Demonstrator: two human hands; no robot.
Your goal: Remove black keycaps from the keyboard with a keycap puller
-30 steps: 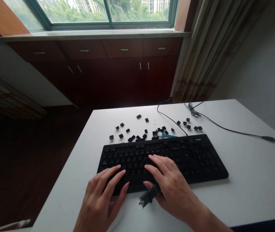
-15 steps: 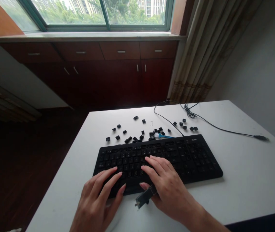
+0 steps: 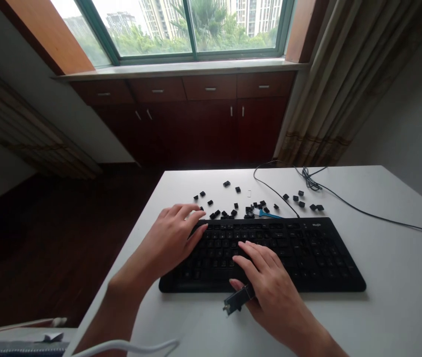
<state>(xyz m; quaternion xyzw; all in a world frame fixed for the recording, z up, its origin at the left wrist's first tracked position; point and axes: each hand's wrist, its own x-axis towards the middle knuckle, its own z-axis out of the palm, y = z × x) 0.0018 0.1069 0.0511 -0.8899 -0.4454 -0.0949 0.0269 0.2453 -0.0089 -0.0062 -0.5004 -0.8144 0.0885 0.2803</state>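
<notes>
Two bare hands work over a black keyboard (image 3: 270,253) that lies flat on a white table (image 3: 389,277). The left hand (image 3: 172,238) hovers over the keyboard's far left corner, fingers spread and extended, holding nothing; its fingertips (image 3: 196,214) point toward the loose keycaps (image 3: 229,210) strewn just behind the keyboard's back edge. Whether the fingers touch the keys cannot be told. The right hand (image 3: 270,282) rests on the keyboard's near edge, left of its middle, with its fingers laid flat over the keys, while its thumb and palm pinch a small dark tool (image 3: 237,301) that sticks out over the table just in front of the keyboard. A blue brush (image 3: 266,213) lies among the keycaps, close behind the keyboard's back edge. More keycaps sit behind the keyboard's right half, near its black cable (image 3: 348,203), which loops away behind the keyboard and trails off to the right. Beyond the keyboard and table stand dark wooden cabinets (image 3: 211,119) under a window.
</notes>
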